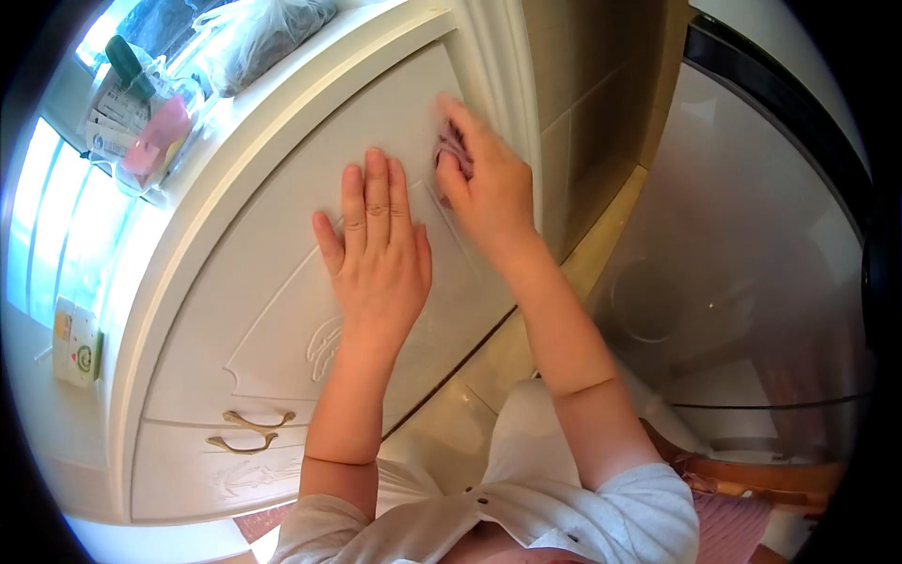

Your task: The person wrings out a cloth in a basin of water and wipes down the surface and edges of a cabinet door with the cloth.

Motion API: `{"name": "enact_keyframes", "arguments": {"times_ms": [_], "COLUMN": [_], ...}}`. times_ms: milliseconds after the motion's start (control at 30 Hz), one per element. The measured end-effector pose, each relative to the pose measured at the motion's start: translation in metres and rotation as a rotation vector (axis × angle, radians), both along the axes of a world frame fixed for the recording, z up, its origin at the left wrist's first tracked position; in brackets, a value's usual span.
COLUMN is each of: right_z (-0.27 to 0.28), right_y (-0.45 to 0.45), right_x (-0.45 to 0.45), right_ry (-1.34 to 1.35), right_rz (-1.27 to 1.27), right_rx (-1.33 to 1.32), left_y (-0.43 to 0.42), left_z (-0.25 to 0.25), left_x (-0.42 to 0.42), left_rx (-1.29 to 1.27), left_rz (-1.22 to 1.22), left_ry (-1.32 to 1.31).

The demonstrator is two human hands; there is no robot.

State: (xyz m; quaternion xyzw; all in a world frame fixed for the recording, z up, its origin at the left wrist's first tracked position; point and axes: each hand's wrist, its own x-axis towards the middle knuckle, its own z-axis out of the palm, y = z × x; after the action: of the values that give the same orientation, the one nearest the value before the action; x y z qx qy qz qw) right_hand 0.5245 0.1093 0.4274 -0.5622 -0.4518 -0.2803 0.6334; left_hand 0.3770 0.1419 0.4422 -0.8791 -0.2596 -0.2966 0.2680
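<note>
Purplish cloth (453,148) is being gripped in the right hand (496,193), bunched up between curled fingers and thumb, and it's being held against the white cabinet door (272,244), pretty close to the upper right corner as seen from the head camera. Most of the cloth is being covered by the hand tbh, and the fingertips there are coming out kinda blurry. Meanwhile the left hand (381,273) is being laid flat on the same door, just left of the right hand, fingers stretched out and the back of the hand being shown to the camera. Some carved relief (324,350) is being partly hidden by the left wrist. Lower down, two brass-coloured handles (261,427) are being seen near each other, one on either side of a seam. The white ledge (167,254) along the cabinet is being taken up by a clear plastic bag (272,42) with something dark inside, plus a pink item (158,136) near it and a small printed pack (77,343) further along. Over on the right, lots of space is being filled by a glossy grey panel (742,216), well apart from the left hand. A light shirt (620,517) is being worn.
</note>
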Motion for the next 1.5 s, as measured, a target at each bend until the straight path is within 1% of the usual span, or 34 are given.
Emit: {"name": "enact_keyframes", "arguments": {"times_ms": [33, 100, 133, 200, 233, 267, 333, 400, 467, 533, 633, 667, 733, 767, 833, 867, 967, 1033, 1167, 1267, 1367, 1433, 1500], "right_z": [0.005, 0.017, 0.024, 0.039, 0.045, 0.042, 0.029, -0.006, -0.015, -0.003, 0.018, 0.015, 0.001, -0.007, -0.016, -0.018, 0.008, 0.021, 0.001, -0.014, 0.003, 0.021, 0.029], "right_y": [0.002, 0.008, 0.011, 0.019, 0.020, 0.019, 0.012, 0.013, 0.012, 0.010, 0.015, 0.013, 0.008, 0.009, 0.011, 0.013, 0.013, 0.014, 0.011, 0.009, 0.010, 0.011, 0.011], "right_x": [-0.001, -0.005, -0.004, 0.002, 0.003, 0.001, -0.010, -0.018, -0.017, -0.010, 0.003, 0.000, -0.009, -0.011, -0.014, -0.010, -0.002, -0.002, -0.012, -0.014, -0.002, -0.001, -0.004], "right_ry": [0.000, 0.182, 0.183, -0.073, -0.067, -0.068, -0.003, -0.016, -0.033, -0.075, -0.063, -0.061, -0.024, -0.029, -0.092, -0.093, -0.109, -0.058, -0.064, -0.029, -0.077, -0.028, -0.052], "right_rz": [-0.001, 0.058, 0.058, -0.081, -0.120, -0.118, -0.122, -0.097, -0.075, -0.123, -0.176, -0.177, -0.130, -0.132, -0.129, -0.132, -0.134, -0.127, -0.141, -0.096, -0.088, -0.026, 0.015], "right_rx": [0.004, 0.212, 0.210, 0.264, 0.298, 0.298, 0.136, 0.130, 0.121, 0.119, 0.144, 0.145, 0.009, 0.012, 0.149, 0.148, 0.184, 0.162, 0.118, 0.084, 0.118, 0.123, 0.159], "left_y": [0.000, 0.001, 0.001, 0.002, 0.002, 0.002, 0.002, 0.002, 0.001, 0.001, 0.000, -0.001, 0.000, 0.000, 0.001, 0.000, -0.001, -0.001, -0.001, -0.001, -0.001, -0.001, 0.000], "left_z": [0.001, 0.000, -0.001, -0.002, -0.001, -0.001, 0.000, 0.001, 0.000, 0.000, 0.001, 0.001, 0.002, 0.002, 0.001, 0.000, 0.000, 0.002, 0.003, 0.003, 0.002, 0.001, 0.001], "left_x": [0.000, 0.001, 0.001, 0.001, 0.001, 0.001, -0.001, -0.002, -0.001, -0.002, -0.002, -0.003, -0.003, -0.002, -0.002, -0.002, -0.001, -0.002, -0.004, -0.003, -0.001, -0.002, -0.002], "left_rx": [-0.024, -0.009, 0.003, 0.004, 0.007, 0.006, 0.022, 0.008, -0.009, -0.037, -0.038, -0.036, -0.053, -0.050, -0.048, -0.049, -0.059, -0.048, -0.068, -0.069, -0.058, -0.051, -0.043], "left_rz": [0.007, -0.005, -0.019, -0.014, -0.006, -0.005, 0.000, -0.009, -0.022, -0.028, -0.031, -0.031, -0.048, -0.051, -0.048, -0.051, -0.048, -0.027, -0.043, -0.057, -0.053, -0.028, -0.030], "left_ry": [0.004, -0.019, -0.038, -0.037, -0.039, -0.040, -0.013, -0.015, -0.020, -0.013, -0.015, -0.013, -0.016, -0.020, -0.018, -0.018, -0.034, -0.018, -0.013, -0.023, -0.032, -0.014, -0.015]}}
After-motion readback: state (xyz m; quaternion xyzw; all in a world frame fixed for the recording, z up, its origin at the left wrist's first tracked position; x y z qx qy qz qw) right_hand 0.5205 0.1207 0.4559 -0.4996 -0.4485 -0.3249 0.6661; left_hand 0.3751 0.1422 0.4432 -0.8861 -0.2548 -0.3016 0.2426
